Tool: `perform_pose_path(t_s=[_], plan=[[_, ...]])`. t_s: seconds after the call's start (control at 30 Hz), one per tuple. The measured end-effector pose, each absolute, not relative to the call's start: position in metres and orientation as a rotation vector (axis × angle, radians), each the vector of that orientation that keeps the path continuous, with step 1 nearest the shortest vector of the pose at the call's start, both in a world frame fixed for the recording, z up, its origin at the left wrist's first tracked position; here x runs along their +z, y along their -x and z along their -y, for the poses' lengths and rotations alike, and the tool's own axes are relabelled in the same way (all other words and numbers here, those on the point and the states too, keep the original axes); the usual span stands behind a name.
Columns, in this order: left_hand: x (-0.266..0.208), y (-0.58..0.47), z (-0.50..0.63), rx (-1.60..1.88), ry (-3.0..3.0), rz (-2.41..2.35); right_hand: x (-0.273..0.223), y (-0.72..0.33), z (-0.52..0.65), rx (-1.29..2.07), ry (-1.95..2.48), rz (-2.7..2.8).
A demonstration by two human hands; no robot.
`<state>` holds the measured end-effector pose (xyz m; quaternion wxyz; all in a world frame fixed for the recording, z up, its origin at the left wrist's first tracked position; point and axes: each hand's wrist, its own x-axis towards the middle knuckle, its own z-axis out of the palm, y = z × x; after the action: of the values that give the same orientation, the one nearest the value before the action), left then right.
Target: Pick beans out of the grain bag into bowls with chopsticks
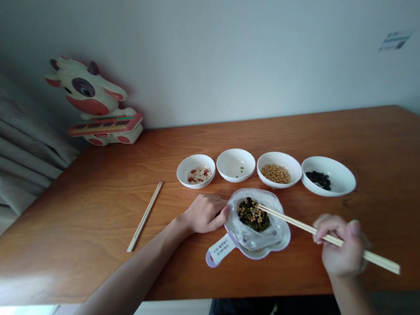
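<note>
Because the right grip (342, 246) is closed around long chopsticks (295, 223) whose tips reach the mixed beans (252, 215), uneven finger pressure could cross them and drop a bean. The left grip (205, 213) touches the clear bag (273, 233) holding the mixture inside the purple dish (284, 243); whether it pinches, I cannot tell. Beyond stand four white bowls (232, 162), left to right holding reddish-and-white pieces (199, 175), a few specks (242, 168), yellow beans (276, 173), black beans (318, 180).

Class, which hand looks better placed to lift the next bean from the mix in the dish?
Probably the right: the right hand holds chopsticks, their tips at the bean mix. The left hand has no chopsticks and is at the edge of the dish.
</note>
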<state>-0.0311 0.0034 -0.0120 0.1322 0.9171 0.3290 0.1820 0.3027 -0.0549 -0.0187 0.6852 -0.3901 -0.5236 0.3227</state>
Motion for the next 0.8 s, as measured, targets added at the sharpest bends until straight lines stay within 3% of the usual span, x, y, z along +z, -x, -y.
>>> perform_pose_path(t_s=[0.57, 0.8], plan=[[-0.007, 0.024, 0.0, 0.575, -2.571, -0.919, -0.026, -0.319, 0.066, 0.586, 0.858, 1.163], [-0.006, 0.024, 0.0, 0.588, -2.582, -0.898, -0.023, -0.311, 0.066, 0.689, 0.921, 1.233]])
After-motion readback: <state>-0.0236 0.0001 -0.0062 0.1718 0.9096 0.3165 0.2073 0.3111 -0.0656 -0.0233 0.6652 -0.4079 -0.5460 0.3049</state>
